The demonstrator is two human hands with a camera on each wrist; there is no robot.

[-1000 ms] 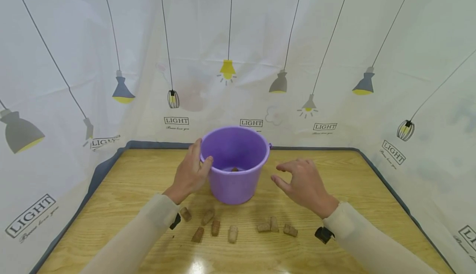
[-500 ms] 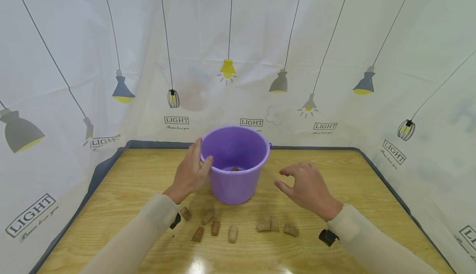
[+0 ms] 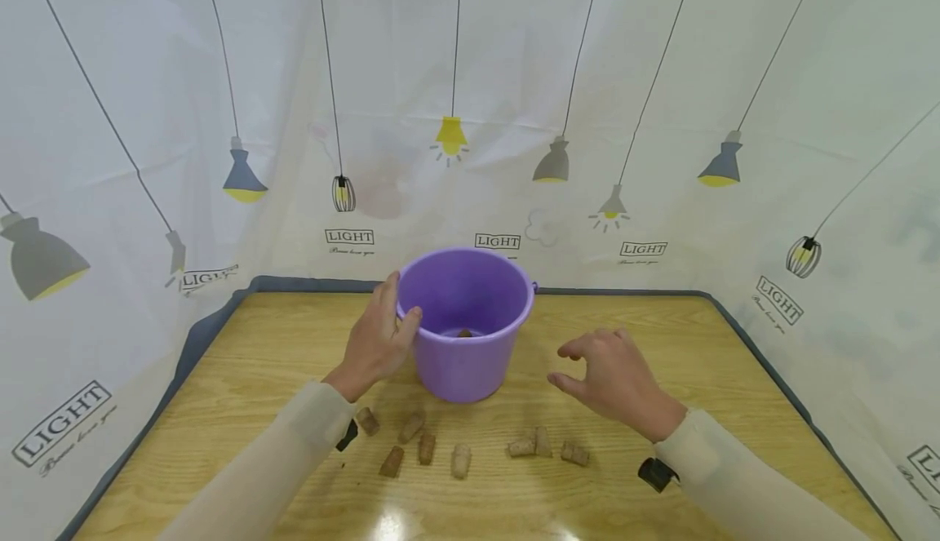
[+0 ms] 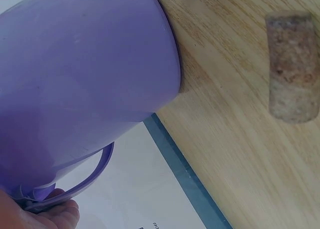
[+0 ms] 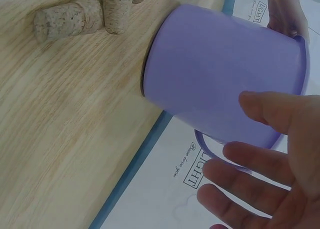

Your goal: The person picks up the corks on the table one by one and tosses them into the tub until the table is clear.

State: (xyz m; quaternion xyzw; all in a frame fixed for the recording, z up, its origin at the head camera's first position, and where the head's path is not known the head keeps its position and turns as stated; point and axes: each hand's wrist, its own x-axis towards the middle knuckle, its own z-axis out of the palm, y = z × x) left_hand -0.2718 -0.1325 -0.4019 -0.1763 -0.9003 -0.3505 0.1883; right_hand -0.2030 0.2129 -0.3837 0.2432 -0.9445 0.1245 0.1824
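Bucket rim in left grip

Bucket on the table, corks in front
Left hand on the bucket's left rim, right hand off to its right, apart; one small thing, mostly hidden, in the bucket; five corks nearer the left, others nearer the right; cloth behind
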